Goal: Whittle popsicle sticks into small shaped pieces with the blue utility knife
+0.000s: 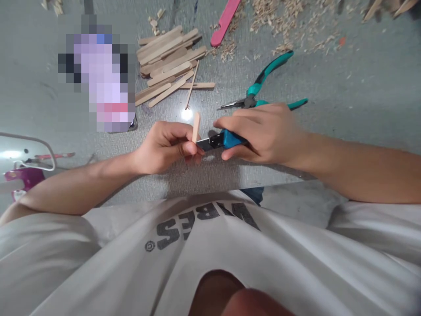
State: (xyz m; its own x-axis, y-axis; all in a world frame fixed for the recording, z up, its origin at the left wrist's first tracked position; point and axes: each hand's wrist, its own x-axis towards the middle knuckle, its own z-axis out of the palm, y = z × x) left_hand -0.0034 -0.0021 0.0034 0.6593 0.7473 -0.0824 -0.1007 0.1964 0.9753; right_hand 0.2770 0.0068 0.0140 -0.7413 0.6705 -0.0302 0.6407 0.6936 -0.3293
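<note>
Left hand (167,147): pinching wooden stick (196,125), frame centre.
Right hand (263,134): grasping blue cutter (232,139), blade meeting stick.
Shavings (274,15): lying upper right, suggesting cutting done.
Stick pile (171,59): apparently remaining, upper centre.

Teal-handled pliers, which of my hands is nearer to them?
Right. Your right hand, holding the blue-handled tool, partly hides the pliers in this view; your left hand, pinching a wooden stick, is farther off, to their left.
</note>
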